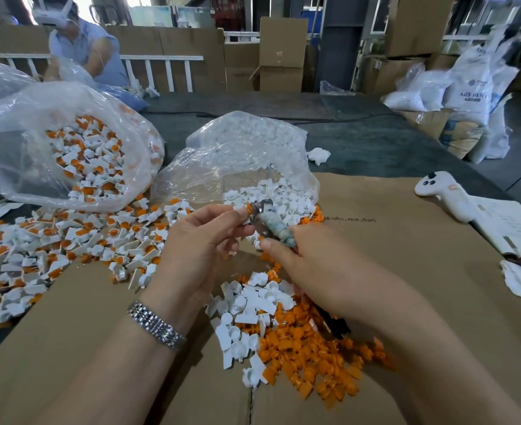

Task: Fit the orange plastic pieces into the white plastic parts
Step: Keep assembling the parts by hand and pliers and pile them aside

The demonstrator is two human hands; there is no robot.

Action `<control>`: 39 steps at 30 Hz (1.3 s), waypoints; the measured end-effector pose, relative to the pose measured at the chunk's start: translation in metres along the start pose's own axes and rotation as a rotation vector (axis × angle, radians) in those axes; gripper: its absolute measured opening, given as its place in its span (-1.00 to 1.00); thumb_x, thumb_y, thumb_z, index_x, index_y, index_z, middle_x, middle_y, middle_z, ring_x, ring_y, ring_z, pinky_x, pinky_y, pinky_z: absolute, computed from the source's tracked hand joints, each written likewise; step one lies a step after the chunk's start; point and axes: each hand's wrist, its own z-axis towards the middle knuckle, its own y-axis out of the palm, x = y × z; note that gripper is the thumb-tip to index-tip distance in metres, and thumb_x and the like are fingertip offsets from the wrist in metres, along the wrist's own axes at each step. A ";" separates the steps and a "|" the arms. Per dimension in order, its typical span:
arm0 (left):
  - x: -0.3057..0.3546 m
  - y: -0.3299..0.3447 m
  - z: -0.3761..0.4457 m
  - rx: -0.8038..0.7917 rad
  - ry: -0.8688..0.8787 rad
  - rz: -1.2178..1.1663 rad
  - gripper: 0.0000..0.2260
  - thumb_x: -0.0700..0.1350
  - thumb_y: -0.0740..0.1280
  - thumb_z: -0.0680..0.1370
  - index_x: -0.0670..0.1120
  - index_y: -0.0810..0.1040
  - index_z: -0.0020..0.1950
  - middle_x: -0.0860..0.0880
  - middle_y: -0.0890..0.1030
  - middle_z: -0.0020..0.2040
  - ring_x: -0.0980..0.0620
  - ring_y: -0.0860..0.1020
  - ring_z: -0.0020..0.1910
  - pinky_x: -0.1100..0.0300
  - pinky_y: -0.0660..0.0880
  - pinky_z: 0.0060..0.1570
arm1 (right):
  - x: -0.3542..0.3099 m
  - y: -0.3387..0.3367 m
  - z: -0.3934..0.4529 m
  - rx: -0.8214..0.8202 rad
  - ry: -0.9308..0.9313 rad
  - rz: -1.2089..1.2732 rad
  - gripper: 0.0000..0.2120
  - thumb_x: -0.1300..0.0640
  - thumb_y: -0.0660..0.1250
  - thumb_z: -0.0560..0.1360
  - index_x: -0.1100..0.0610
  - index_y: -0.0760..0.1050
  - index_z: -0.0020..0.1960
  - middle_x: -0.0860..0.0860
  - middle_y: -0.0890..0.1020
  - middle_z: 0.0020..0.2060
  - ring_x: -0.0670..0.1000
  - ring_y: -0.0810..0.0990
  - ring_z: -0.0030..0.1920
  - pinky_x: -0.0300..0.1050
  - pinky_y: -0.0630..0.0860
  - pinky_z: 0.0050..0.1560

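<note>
Centrally, cloth-wrapped metal tool (268,225) against small orange piece (249,207).

The left hand (204,237) pinches a small orange-and-white piece (247,210) at its fingertips. The right hand (311,268) grips a wrapped metal tool (268,223), its tip touching that piece. Loose white parts (250,305) and orange pieces (317,360) lie at 6 o'clock on cardboard (406,240). Assembled pieces (69,240) spread at 9 o'clock below 1 open bag (69,142). A bag of white parts (247,154) lies at 12 o'clock.
</note>
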 end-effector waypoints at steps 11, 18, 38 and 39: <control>0.004 -0.003 -0.001 0.031 0.037 0.014 -0.91 -0.15 0.52 0.41 -0.13 0.74 -0.13 -0.14 0.72 -0.19 0.00 0.72 -0.19 0.32 0.58 -0.32 | 0.001 0.007 0.005 0.110 -0.048 -0.028 -0.51 -0.28 0.17 0.61 0.08 0.42 -0.27 0.03 0.55 -0.36 0.01 0.54 -0.37 -0.05 0.50 -0.36; 0.008 -0.023 0.002 0.347 0.313 0.646 -0.92 -0.05 0.42 0.60 0.04 0.72 -0.03 0.04 0.72 -0.23 0.17 0.66 -0.25 0.35 0.50 -0.36 | 0.041 -0.034 0.012 0.208 0.116 0.012 -0.47 -0.44 0.13 0.51 0.01 0.53 -0.14 -0.06 0.61 -0.38 -0.18 0.55 -0.45 -0.15 0.49 -0.38; -0.027 -0.010 0.012 -0.184 0.586 1.634 -0.89 -0.03 0.40 0.61 0.10 0.66 0.12 0.11 0.64 0.03 0.03 0.53 0.09 0.11 0.32 0.15 | 0.091 -0.011 0.041 0.216 0.378 -0.508 -0.36 -0.37 0.23 0.53 0.14 0.46 0.32 0.18 0.47 0.28 0.20 0.40 0.32 0.19 0.43 0.23; -0.027 -0.009 0.011 -0.183 0.585 1.623 -0.93 -0.03 0.42 0.61 0.09 0.66 0.08 0.11 0.65 0.01 0.03 0.55 0.06 0.11 0.36 0.14 | 0.091 -0.010 0.041 0.206 0.375 -0.501 -0.37 -0.36 0.23 0.54 0.14 0.46 0.32 0.18 0.47 0.29 0.20 0.39 0.32 0.20 0.43 0.24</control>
